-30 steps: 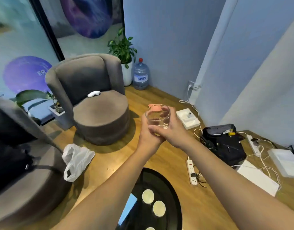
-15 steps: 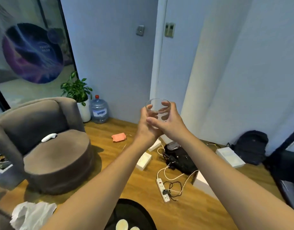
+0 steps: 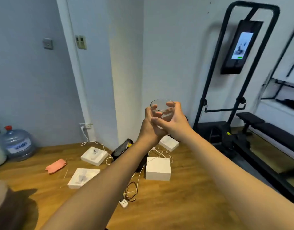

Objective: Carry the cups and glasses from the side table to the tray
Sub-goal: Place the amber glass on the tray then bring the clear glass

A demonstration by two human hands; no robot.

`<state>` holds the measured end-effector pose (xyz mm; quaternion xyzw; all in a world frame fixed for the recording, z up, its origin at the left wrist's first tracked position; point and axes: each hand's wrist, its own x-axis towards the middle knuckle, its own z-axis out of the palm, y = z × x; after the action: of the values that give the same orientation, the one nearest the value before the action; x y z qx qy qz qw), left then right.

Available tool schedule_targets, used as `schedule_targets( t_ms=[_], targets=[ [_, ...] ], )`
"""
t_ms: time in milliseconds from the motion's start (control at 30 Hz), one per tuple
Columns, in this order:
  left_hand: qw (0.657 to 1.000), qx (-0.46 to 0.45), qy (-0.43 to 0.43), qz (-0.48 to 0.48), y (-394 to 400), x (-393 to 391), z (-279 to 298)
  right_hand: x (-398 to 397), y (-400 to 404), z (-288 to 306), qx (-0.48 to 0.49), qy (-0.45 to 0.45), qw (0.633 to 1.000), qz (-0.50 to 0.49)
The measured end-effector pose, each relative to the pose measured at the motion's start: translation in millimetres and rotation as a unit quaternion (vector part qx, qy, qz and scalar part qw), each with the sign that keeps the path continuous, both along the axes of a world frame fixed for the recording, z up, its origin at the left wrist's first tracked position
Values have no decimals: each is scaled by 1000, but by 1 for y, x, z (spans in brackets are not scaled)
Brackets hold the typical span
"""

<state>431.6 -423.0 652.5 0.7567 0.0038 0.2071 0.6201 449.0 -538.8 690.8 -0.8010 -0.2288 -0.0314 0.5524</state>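
A clear empty glass [image 3: 162,107] is held upright at chest height in the middle of the head view. My left hand [image 3: 150,128] wraps it from the left and below. My right hand [image 3: 173,122] curls round it from the right, its fingers over the far rim and its thumb across the left hand. Neither the side table nor the tray is in view.
White boxes [image 3: 158,168] lie on the wooden floor with cables and a power strip [image 3: 123,203]. A pink cloth [image 3: 56,166] and a water jug [image 3: 16,143] are at the left. A black exercise rack with a screen [image 3: 239,47] and a bench [image 3: 266,128] stand at the right.
My view has swung right: the armchairs, plant and black round table have left the frame, and the exercise rack has come in. Both hands still hold the glass the same way.
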Motion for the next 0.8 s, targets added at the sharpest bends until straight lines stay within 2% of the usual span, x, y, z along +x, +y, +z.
schedule_targets(
  t_ms=[67, 133, 233, 300, 533, 800],
  targets=[
    [997, 46, -24, -49, -50, 10, 1, -5, -54, 10, -6, -14, 999, -41],
    [995, 56, -39, -70, -97, 9, 8, -13, -102, 16, -10, -25, 997, -72],
    [991, -5, -11, -132, -171, 4, 15, -32, -177, 20, -15, -34, 993, -108],
    [987, 3, -12, -162, -219, -7, 18, -49, -224, 20, -7, -29, 991, -128],
    [950, 94, -57, -293, -385, -58, 6, -119, -404, 10, 19, -1, 979, -202],
    [913, 85, -58, -394, -571, -95, -4, -188, -571, -5, 37, 12, 952, -303]
  ],
)
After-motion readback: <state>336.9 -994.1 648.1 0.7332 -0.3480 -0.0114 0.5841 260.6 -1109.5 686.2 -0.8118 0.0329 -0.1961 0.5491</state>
